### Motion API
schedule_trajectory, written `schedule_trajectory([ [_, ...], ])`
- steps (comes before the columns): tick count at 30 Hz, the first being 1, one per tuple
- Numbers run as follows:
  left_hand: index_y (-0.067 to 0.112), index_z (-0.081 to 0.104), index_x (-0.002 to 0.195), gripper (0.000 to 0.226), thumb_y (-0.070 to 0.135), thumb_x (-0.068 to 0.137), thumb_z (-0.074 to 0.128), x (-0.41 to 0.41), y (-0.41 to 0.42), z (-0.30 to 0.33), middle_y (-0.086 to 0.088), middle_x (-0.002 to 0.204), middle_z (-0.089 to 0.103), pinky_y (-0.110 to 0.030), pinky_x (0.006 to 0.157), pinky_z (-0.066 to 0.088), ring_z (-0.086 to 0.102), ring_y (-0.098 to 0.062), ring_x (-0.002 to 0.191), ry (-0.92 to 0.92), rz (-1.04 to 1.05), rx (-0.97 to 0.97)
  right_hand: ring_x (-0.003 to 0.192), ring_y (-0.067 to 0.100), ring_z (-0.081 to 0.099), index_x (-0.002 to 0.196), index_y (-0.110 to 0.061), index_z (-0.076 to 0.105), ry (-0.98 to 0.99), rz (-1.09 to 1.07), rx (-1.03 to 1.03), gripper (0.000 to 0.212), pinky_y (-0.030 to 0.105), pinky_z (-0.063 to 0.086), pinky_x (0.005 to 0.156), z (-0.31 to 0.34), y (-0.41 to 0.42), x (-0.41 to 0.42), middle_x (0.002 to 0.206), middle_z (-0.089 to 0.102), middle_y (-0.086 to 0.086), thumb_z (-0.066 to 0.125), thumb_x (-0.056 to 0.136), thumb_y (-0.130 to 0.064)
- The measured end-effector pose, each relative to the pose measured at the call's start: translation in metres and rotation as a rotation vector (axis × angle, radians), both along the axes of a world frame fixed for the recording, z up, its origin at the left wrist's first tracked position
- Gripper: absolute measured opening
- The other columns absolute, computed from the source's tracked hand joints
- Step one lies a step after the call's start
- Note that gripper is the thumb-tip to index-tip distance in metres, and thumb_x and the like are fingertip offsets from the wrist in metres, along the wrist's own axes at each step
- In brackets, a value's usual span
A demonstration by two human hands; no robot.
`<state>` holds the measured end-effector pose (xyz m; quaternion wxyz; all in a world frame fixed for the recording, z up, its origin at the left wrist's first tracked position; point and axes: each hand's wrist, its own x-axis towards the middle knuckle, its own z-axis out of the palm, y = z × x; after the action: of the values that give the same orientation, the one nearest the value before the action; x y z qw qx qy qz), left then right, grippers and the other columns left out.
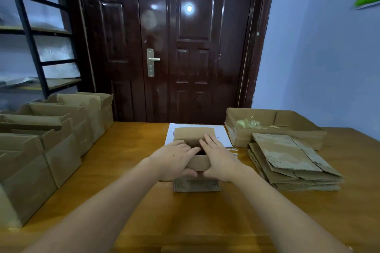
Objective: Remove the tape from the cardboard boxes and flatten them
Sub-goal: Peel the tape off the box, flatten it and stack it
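Brown corrugated cardboard is everywhere in front of you: a small box (194, 150) sits at the centre of the frame, its top flaps partly open, its near flap lying flat toward you with the fluted edge showing. It rests on a white sheet of paper (221, 132) on the glossy, orange-brown wooden worktop (127, 170). At centre right lies a stack of flattened boxes (292, 162), rough and scuffed, and behind it a shallow open carton (287, 121) holding crumpled, yellowish clear tape. Along the left edge of the frame, a row of upright boxes (61, 127) stands with flaps raised. A dark, shiny panelled door (191, 47) fills the top centre, a black metal shelf rack (35, 47) the upper left, a pale blue wall (318, 57) the right.

Your left hand (176, 160) grips the small box's left side, fingers curled over its top, thumb against the near wall. Your right hand (220, 160) holds the right side, fingers spread across the far flap.
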<state>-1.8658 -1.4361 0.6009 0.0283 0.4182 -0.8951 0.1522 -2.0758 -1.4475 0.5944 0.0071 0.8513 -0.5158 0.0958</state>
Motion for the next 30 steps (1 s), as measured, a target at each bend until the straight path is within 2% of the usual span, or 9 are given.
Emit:
schedule_trajectory([
  [5, 0.023, 0.058, 0.136, 0.069, 0.076, 0.099, 0.033, 0.012, 0.007, 0.019, 0.006, 0.128, 0.064, -0.038, 0.118, 0.038, 0.056, -0.016, 0.121, -0.015, -0.028, -0.24, 0.155, 0.015, -0.015, 0.163, -0.022, 0.003, 0.005, 0.001, 0.006, 0.109, 0.038, 0.017, 0.123, 0.001, 0.002, -0.002, 0.17, -0.012, -0.004, 0.073, 0.082, -0.041],
  [7, 0.024, 0.061, 0.133, 0.071, 0.078, 0.098, 0.029, 0.019, 0.01, 0.025, 0.007, 0.128, 0.064, -0.039, 0.121, 0.034, 0.057, -0.015, 0.122, 0.03, 0.054, -0.304, 0.155, 0.016, -0.016, 0.163, -0.024, 0.003, -0.002, -0.01, 0.007, 0.108, 0.04, 0.02, 0.123, 0.002, 0.002, -0.002, 0.169, -0.014, -0.005, 0.073, 0.082, -0.041],
  [9, 0.025, 0.058, 0.139, 0.081, 0.08, 0.095, 0.019, 0.026, 0.015, 0.025, 0.007, 0.136, 0.064, -0.039, 0.124, 0.028, 0.057, -0.016, 0.129, 0.044, 0.192, -0.254, 0.155, 0.016, -0.016, 0.163, -0.027, 0.005, -0.004, -0.019, 0.008, 0.107, 0.042, 0.022, 0.122, 0.001, 0.003, -0.001, 0.169, -0.013, -0.006, 0.074, 0.083, -0.042],
  [11, 0.024, 0.042, 0.155, 0.088, 0.08, 0.094, 0.011, 0.029, 0.02, 0.014, 0.003, 0.152, 0.055, -0.041, 0.123, 0.03, 0.048, -0.023, 0.142, 0.123, 0.313, -0.094, 0.155, 0.016, -0.017, 0.163, -0.029, 0.008, -0.004, -0.021, 0.008, 0.105, 0.044, 0.023, 0.122, 0.001, 0.004, 0.0, 0.17, -0.012, -0.006, 0.074, 0.083, -0.043],
  [13, 0.025, 0.019, 0.166, 0.087, 0.077, 0.096, 0.009, 0.027, 0.024, -0.004, 0.002, 0.17, 0.027, -0.041, 0.124, 0.027, 0.028, -0.026, 0.155, 0.258, 0.392, 0.1, 0.154, 0.016, -0.018, 0.163, -0.029, 0.01, 0.0, -0.022, 0.01, 0.104, 0.044, 0.023, 0.122, 0.001, 0.004, 0.0, 0.17, -0.011, -0.006, 0.074, 0.083, -0.044],
  [15, 0.024, 0.008, 0.167, 0.087, 0.074, 0.096, 0.007, 0.022, 0.025, -0.017, 0.003, 0.174, 0.008, -0.037, 0.126, 0.018, 0.017, -0.024, 0.159, 0.358, 0.418, 0.173, 0.154, 0.015, -0.018, 0.163, -0.028, 0.011, 0.001, -0.02, 0.015, 0.103, 0.044, 0.023, 0.122, 0.001, 0.004, 0.0, 0.17, -0.011, -0.006, 0.073, 0.082, -0.044],
  [19, 0.021, 0.007, 0.167, 0.1, 0.084, 0.09, 0.007, 0.016, 0.009, -0.01, 0.002, 0.174, 0.004, -0.029, 0.121, 0.001, 0.004, -0.015, 0.16, 0.303, 0.387, 0.094, 0.154, 0.013, -0.018, 0.163, -0.028, 0.014, 0.005, 0.004, 0.017, 0.101, 0.042, 0.024, 0.122, 0.002, 0.003, -0.002, 0.17, -0.011, -0.007, 0.072, 0.082, -0.044],
  [24, 0.019, -0.003, 0.166, 0.113, 0.095, 0.086, 0.018, 0.006, -0.011, -0.009, 0.001, 0.173, -0.011, -0.029, 0.12, -0.003, -0.01, -0.012, 0.158, 0.331, 0.343, 0.231, 0.155, 0.015, -0.013, 0.16, -0.032, 0.025, -0.023, 0.032, 0.047, 0.091, 0.044, 0.025, 0.121, 0.002, 0.002, -0.004, 0.17, -0.003, -0.007, 0.071, 0.082, -0.044],
  [30, 0.02, 0.007, 0.167, 0.115, 0.094, 0.081, 0.025, 0.006, -0.012, -0.019, 0.005, 0.175, -0.002, -0.026, 0.12, 0.001, -0.004, -0.011, 0.16, 0.481, 0.337, 0.238, 0.156, 0.025, -0.002, 0.158, -0.024, 0.029, 0.187, 0.103, 0.024, 0.097, 0.049, 0.002, 0.126, 0.027, 0.007, 0.006, 0.17, 0.01, 0.003, 0.066, 0.079, -0.067],
])
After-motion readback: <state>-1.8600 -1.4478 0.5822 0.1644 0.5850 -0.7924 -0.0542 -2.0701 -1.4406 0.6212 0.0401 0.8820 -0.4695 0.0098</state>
